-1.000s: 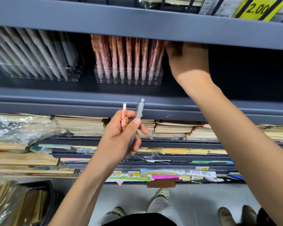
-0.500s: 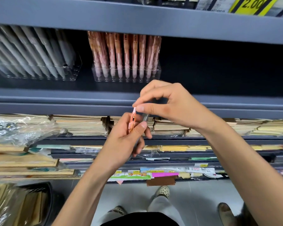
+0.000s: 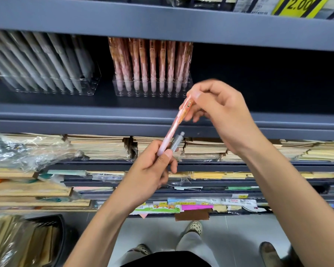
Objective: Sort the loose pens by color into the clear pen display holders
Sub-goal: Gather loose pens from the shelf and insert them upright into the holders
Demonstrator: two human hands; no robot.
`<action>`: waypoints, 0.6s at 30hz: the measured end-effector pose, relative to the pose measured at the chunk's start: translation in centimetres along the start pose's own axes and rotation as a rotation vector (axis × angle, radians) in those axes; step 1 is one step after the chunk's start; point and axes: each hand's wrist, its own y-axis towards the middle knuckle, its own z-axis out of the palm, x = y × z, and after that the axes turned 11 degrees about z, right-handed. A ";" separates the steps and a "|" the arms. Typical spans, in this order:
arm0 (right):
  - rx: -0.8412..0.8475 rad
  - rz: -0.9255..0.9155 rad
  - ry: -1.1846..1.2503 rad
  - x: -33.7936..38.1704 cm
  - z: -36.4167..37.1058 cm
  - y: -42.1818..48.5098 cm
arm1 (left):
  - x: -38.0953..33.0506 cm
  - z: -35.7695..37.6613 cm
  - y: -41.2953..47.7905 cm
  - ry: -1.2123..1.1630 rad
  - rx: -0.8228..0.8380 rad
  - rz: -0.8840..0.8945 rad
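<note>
Since half a second ago the right hand has risen toward the shelf, drawing the pink pen up out of the left hand. Its thumb and fingers pinch the pen's clip end, while the lower tip lies at the left thumb. Left fingers curl round the grey pen. Behind, on the shelf, the pink-pen holder stands beside the grey-pen holder, which is to its left.
</note>
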 end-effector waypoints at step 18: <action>-0.363 -0.182 0.242 0.2 -3.9 3.9 | -0.2 0.1 0.9 -0.038 -0.126 0.002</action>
